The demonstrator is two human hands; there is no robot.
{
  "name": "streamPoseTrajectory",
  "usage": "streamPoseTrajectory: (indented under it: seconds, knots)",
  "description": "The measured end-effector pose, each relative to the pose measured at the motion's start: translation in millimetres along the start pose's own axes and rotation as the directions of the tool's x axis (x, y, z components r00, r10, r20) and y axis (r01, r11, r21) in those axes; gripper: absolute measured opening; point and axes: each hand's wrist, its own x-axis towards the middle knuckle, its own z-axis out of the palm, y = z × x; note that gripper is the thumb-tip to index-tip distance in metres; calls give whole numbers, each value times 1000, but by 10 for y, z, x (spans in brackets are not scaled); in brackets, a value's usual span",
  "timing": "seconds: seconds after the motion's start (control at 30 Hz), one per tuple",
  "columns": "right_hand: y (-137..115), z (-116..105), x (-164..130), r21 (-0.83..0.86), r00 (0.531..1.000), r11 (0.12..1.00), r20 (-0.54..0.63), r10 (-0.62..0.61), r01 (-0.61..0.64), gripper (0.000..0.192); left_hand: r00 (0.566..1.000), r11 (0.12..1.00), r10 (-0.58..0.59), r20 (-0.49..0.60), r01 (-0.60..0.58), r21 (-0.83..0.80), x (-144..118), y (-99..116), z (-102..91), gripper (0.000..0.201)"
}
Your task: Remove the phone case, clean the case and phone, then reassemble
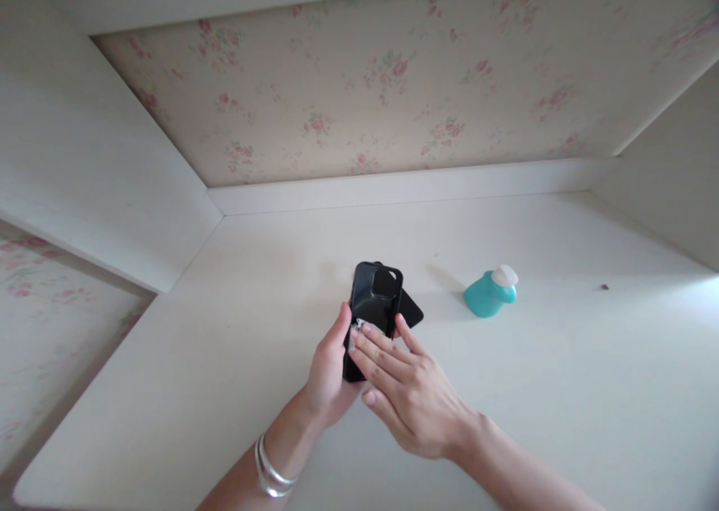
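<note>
Left hand (329, 372) gripping black phone case (374, 309), right hand (410, 395) fingers flat on it

Head view, single frame. Soft, even daylight, fairly bright; no hard highlights on the white desk (562, 391). Brightest patch on the desk's far right edge, so light seems to enter from the right. Teal dispenser (490, 292) casts a faint, diffuse shadow to its left and behind. Black phone case (374, 305) shows a weak glossy sheen on its upper face. Strong wide-angle distortion: straight edges left and right of the desk splay outward. Floral wallpaper (365, 84) beyond the desk is pale, washed, slightly soft. Overall sharpness moderate; no motion blur.
</note>
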Motion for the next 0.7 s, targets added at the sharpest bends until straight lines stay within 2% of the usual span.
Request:
streamPoseTrajectory:
  seconds: [0.1, 0.23, 0.37, 0.5, 0.63, 0.7]
  knots:
    - [37, -5, 1, -77, 991, 991, -89, 104, -110, 52, 998, 1000, 19, 64, -20, 15, 7, -66, 40, 55]
    - [103, -53, -5, -131, 953, 958, -200, 228, -256, 55, 995, 999, 2, 101, -7, 46, 24, -140, 53, 48]
    - [148, -91, -15, -166, 918, 924, -265, 296, -346, 53, 992, 999, -1, 124, -5, 44, 45, -192, 59, 46]
    - [97, -85, -7, -151, 941, 942, -206, 267, -300, 55, 993, 1000, 18, 116, -21, 20, 37, -178, 71, 43]
    - [-10, -54, 5, -87, 988, 987, -76, 131, -137, 53, 998, 999, 36, 59, -36, -11, 13, -80, 30, 49]
    - [-50, -22, 7, -35, 998, 998, -32, 60, -61, 50, 1000, 1000, 5, 8, -5, -15, 4, -27, -1, 55]
